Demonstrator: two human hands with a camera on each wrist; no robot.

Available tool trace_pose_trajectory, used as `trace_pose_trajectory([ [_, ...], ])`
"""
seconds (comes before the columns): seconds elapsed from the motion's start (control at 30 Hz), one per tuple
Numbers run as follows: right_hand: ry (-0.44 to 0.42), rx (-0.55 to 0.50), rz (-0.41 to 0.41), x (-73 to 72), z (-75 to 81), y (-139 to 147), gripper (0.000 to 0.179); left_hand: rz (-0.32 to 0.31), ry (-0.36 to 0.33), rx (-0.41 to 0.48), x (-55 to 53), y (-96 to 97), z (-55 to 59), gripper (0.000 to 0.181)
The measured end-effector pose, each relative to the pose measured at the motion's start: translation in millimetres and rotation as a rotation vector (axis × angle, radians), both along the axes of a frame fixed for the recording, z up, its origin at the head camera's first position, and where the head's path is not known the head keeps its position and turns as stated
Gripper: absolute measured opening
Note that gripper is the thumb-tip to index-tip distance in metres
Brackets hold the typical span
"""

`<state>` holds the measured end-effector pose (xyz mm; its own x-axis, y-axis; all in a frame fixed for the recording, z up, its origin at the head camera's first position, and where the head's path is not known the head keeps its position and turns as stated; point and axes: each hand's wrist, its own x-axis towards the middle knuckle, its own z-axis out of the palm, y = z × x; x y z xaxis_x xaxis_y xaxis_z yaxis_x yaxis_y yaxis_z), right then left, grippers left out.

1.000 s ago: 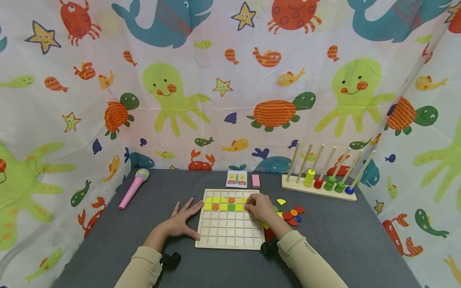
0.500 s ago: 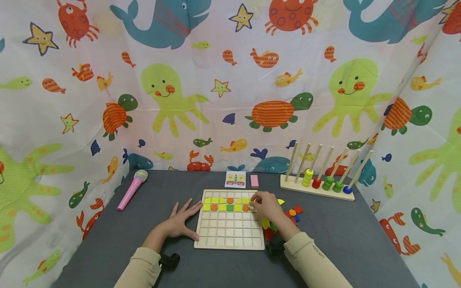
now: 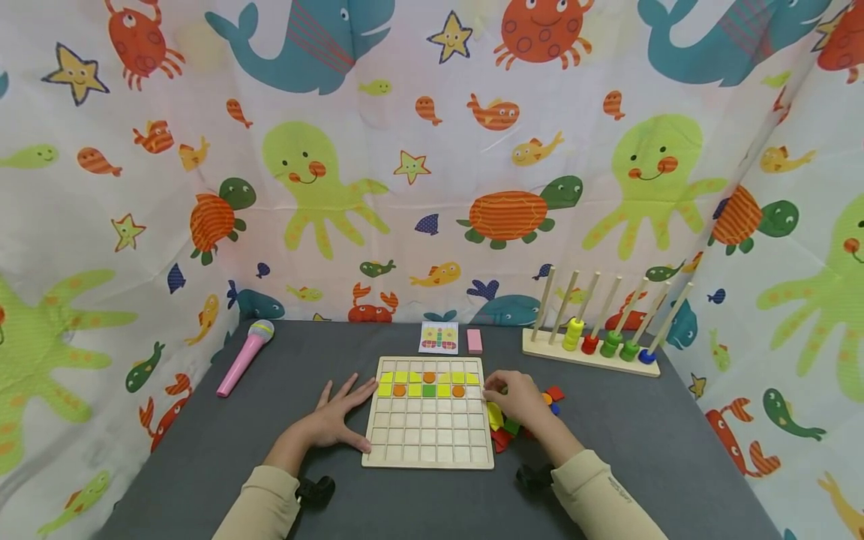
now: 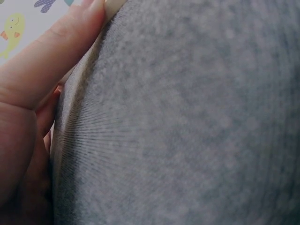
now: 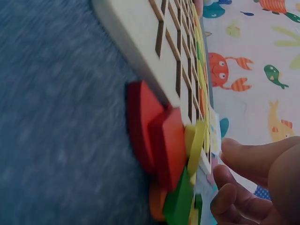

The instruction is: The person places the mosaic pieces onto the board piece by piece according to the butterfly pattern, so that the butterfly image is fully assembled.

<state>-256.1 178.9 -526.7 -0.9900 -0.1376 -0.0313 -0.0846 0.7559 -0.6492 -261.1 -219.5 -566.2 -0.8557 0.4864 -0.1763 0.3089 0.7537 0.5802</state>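
A wooden grid board lies on the table, with yellow squares, orange discs and one green square in two upper rows. My left hand rests at its left edge with fingers spread, thumb on the lower corner. In the left wrist view, the thumb touches the rim. Just right of the board, my right hand hovers by a heap of loose pieces, fingers loosely bent. Nothing shows between its thumb and fingers in the right wrist view. Red, yellow and green pieces lie below it.
A picture card and a pink block lie behind the board. At the back right stands a peg rack with coloured beads. A pink toy microphone lies at the left. A patterned cloth closes off the back.
My right hand has left the orange disc in the second filled row and moved right, off the board to the loose pieces. The left hand stays in place. The view has shifted slightly.
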Motion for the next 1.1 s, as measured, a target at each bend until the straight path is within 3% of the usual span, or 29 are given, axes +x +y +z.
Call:
trace_pose_trajectory([
  [0.2,-0.033,0.100,0.072,6.9,-2.8,16.0,0.018,-0.014,0.025,0.013,-0.1,-1.3,-1.6,0.126],
  [0.43,-0.008,0.140,0.059,10.8,-4.4,31.3,0.012,-0.014,0.013,0.024,1.1,-0.4,0.1,0.127],
  [0.7,-0.042,0.089,0.177,13.2,-5.6,31.3,0.018,-0.010,0.005,0.037,0.6,-1.2,-1.6,0.127],
  [0.9,-0.088,0.022,0.141,9.5,-4.4,35.4,0.020,0.005,0.010,-0.003,-2.5,-2.3,-8.1,0.127],
  [1.1,-0.076,-0.035,0.138,-1.9,1.3,36.4,0.015,0.002,0.016,0.002,-3.4,-3.3,-9.1,0.128],
])
